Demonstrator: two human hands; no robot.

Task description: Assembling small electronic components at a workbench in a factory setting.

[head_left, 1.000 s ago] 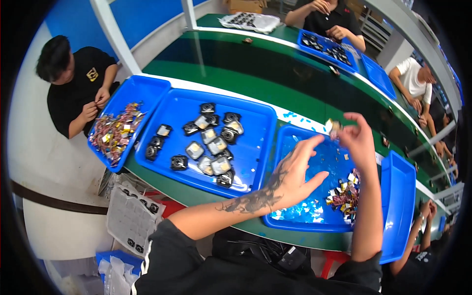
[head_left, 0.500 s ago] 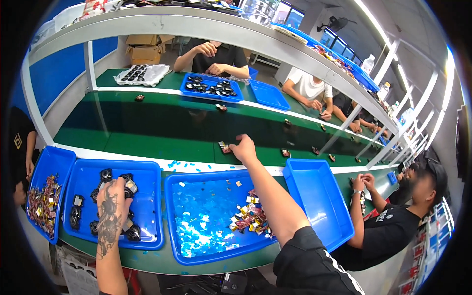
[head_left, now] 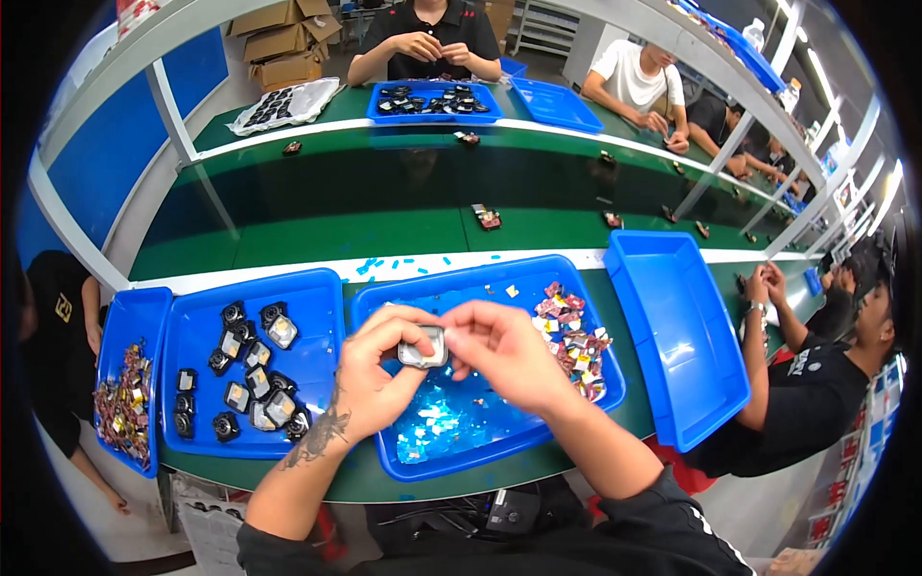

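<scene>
A person's two bare hands meet over a wide, shallow blue plastic tray (head_left: pixel 480 459). The left hand (head_left: pixel 377 370) is clamped around a small grey rounded-square casing (head_left: pixel 425 349), held above the tray; the right hand (head_left: pixel 509 355) has its fingers drawn together at the casing's right edge, though whether they grip it cannot be told. The tray below contains scattered shiny blue film pieces (head_left: pixel 437 422) and, toward its right side, a heap of small pink, yellow and white parts (head_left: pixel 573 341). Just left, a second blue tray (head_left: pixel 319 350) holds a loose cluster of black-and-grey square modules (head_left: pixel 280 331). Beyond it, a narrower blue tray (head_left: pixel 139 315) holds piled red, yellow and silver parts (head_left: pixel 125 403).
</scene>
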